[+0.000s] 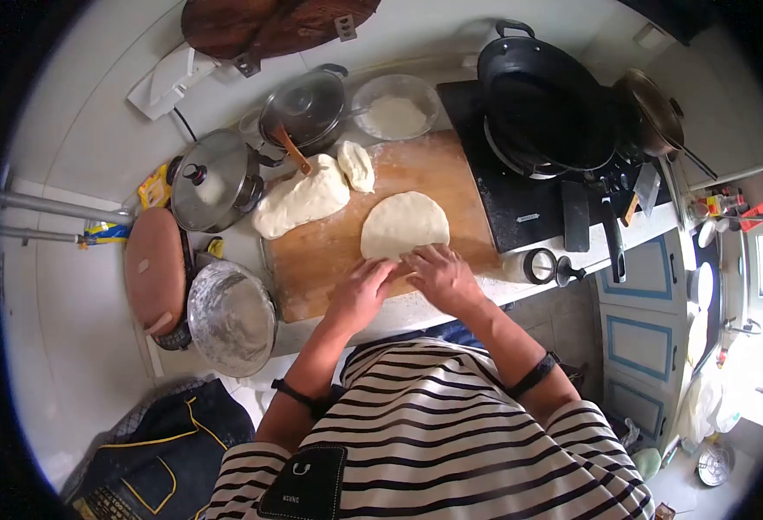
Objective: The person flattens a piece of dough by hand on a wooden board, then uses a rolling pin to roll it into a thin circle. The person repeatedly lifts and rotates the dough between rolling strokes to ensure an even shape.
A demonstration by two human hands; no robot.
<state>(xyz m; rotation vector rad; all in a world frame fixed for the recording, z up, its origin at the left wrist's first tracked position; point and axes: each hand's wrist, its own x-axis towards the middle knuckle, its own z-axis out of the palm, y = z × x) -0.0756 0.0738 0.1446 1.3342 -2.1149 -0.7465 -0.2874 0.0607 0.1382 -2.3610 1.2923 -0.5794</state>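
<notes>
Head view: left hand (pixel 360 293), right hand (pixel 440 276) flat, empty, pressing dough round (pixel 405 221), near edge of board (pixel 312 260). Likely flattening; next needs even outward pressure.

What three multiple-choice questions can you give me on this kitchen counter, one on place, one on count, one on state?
1. The flat dough round lies: A on the wooden board; B in a lidded pot; C in a bowl.
2. Dough pieces out: A one; B three; C five.
3. The wok is: A empty; B lidded; C full of soup.
Answers: A, it lies on the board under the left hand and right hand; B, round, big lump, small piece; A, its bare black inside shows.
</notes>
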